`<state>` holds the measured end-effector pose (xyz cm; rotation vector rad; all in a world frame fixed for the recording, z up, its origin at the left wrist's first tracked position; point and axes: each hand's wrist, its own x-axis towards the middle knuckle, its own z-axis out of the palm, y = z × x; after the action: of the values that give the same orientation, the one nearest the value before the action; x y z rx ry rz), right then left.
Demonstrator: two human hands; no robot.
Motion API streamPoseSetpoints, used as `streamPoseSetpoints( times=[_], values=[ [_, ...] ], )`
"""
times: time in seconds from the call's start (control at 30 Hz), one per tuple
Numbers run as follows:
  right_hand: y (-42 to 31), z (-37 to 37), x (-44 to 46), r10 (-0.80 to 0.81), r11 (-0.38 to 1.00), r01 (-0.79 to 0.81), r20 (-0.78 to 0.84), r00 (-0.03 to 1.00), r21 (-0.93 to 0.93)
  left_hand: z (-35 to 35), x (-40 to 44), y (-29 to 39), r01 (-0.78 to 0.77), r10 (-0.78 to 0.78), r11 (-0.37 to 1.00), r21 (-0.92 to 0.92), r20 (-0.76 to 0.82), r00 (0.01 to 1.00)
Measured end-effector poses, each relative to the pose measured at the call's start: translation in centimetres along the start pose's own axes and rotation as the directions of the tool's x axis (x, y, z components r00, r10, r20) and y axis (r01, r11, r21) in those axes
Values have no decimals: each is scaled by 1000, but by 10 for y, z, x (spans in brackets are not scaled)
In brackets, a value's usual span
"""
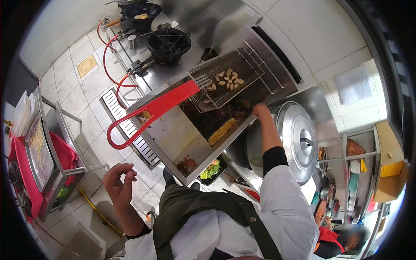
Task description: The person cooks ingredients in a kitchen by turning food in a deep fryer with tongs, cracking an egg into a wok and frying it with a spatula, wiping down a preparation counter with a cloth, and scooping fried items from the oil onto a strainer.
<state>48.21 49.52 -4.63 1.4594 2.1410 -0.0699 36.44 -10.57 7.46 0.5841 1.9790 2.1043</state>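
Observation:
My right hand (261,111) is closed at the right rim of the steel fryer (197,171); what its fingers hold is hidden. My left hand (121,182) is raised left of the fryer, fingers curled in toward the thumb, with nothing visible in it. A wire fry basket (203,105) sits in the fryer's far part, with several pale pieces of food (228,79) in it. Its red handle (156,106) reaches out over the fryer's left side. A long golden fried piece (222,131) lies in the dark oil (201,123) near the right wall.
A large lidded pot (297,141) stands to the right. Gas burners (169,45) with red hoses (104,63) are at the far left. A cart with a food tray (40,149) is left. A crate of greens (211,170) is below the fryer. Another person (331,242) is lower right.

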Motion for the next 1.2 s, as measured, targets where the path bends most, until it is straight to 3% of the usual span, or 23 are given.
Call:
streamPoseSetpoints(
  times=[0.07,0.2,0.3,0.4,0.57,0.7,0.87,0.97,1.07,1.17,1.2],
  values=[
    [10,-8,-8,-58,997,62,102,993,-38,0,0,0,-18,19,999,-30,15,1000],
    [15,-32,-66,-129,990,128,7,992,53,1,-3,4,-26,30,997,-69,53,998],
    [12,-41,-110,-156,968,178,-135,979,178,-11,-13,16,139,-116,989,-56,300,947],
    [9,-38,-135,-71,954,126,-200,977,273,-28,-18,18,232,-142,969,-84,575,805],
    [0,-56,-164,-89,994,99,-187,978,43,-35,-22,19,174,-75,980,-97,629,773],
    [-2,-59,-162,-230,964,179,-285,930,-196,-36,-28,15,191,-91,978,-87,643,761],
    [-4,-40,-149,-568,775,379,-293,769,-506,-48,-35,13,245,-138,967,-66,672,728],
    [-21,-33,-155,-710,616,486,-171,683,-620,-46,-37,17,246,-143,967,-61,670,728],
    [-40,-22,-152,-750,563,523,-130,648,-640,-42,-39,21,204,-121,978,-49,662,740],
    [-49,-15,-149,-821,414,547,-38,570,-727,-42,-39,19,190,-101,980,-58,676,730],
    [-50,-17,-152,-812,435,551,-45,582,-712,-41,-39,21,177,-91,983,-58,678,730]
  ],
)
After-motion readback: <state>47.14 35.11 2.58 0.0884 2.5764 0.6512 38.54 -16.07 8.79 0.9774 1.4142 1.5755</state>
